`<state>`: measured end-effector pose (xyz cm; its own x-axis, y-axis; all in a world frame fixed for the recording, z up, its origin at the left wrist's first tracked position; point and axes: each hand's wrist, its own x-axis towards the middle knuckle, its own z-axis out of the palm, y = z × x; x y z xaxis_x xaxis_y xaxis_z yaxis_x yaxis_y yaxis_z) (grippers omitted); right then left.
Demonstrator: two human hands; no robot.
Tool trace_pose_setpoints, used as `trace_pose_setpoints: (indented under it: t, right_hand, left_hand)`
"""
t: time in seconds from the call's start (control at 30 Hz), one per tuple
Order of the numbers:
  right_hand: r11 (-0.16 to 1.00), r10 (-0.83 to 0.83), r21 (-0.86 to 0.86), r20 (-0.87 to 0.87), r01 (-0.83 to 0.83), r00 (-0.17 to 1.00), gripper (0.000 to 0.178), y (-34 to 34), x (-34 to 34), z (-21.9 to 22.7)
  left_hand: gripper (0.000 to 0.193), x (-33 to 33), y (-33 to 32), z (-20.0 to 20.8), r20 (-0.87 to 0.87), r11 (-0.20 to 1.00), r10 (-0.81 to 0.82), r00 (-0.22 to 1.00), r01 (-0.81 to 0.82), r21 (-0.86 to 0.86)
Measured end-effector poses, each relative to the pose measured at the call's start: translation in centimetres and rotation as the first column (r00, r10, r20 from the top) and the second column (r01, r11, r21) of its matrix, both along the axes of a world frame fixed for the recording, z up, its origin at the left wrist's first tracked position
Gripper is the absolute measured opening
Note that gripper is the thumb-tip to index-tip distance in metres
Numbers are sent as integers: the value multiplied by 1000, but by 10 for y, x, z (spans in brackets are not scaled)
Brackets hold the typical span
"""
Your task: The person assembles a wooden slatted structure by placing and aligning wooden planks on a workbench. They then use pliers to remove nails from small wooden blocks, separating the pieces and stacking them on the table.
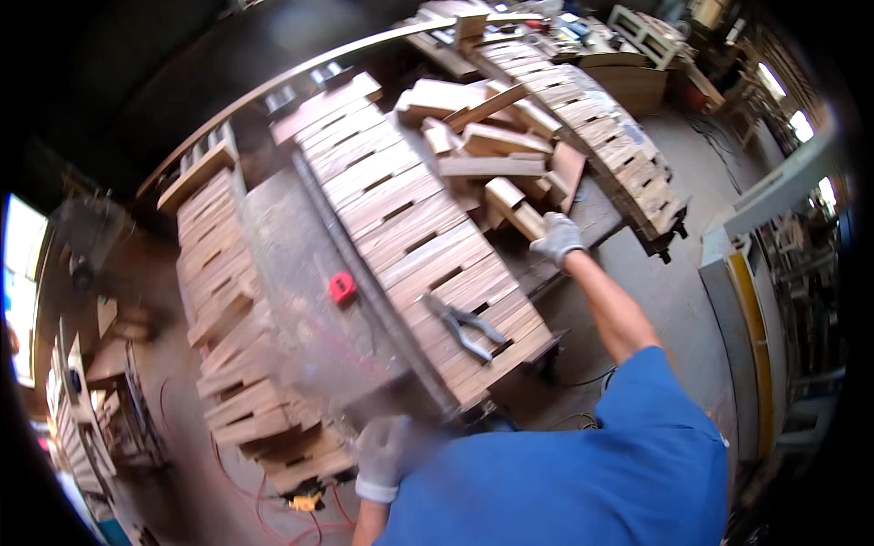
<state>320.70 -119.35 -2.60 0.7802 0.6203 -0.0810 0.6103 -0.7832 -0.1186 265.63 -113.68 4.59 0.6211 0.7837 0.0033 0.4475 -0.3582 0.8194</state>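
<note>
My right hand (557, 240), in a pale work glove, reaches out and grips the near end of a short wooden block (513, 206) at the edge of a loose heap of wood pieces (499, 141). My left hand (382, 446), gloved too, is low and close to my body, by the near end of the left row of slotted wood pieces (218, 264); blur hides its fingers. Between my hands runs a tight row of slotted wood pieces (401, 214). A pair of pliers (462, 326) with grey handles lies spread on that row's near end.
A red tape measure (341, 288) rests on the grey tabletop (291, 246) left of the middle row. Another slotted row (601, 118) stands at the far right. Red cords (259, 496) trail over the floor at lower left. A grey machine frame with a yellow strip (751, 341) stands right.
</note>
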Motion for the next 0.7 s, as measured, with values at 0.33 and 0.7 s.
trace_pose_setpoints:
  t: [0.33, 0.7]
  right_hand:
    - [911, 336, 411, -786, 33, 519, 66, 9, -287, 132]
    - [924, 258, -244, -168, -294, 952, 76, -9, -258, 55]
  left_hand:
    - [49, 48, 38, -11, 388, 739, 316, 866, 32, -673]
    - [60, -27, 78, 8, 307, 589, 609, 731, -157, -793]
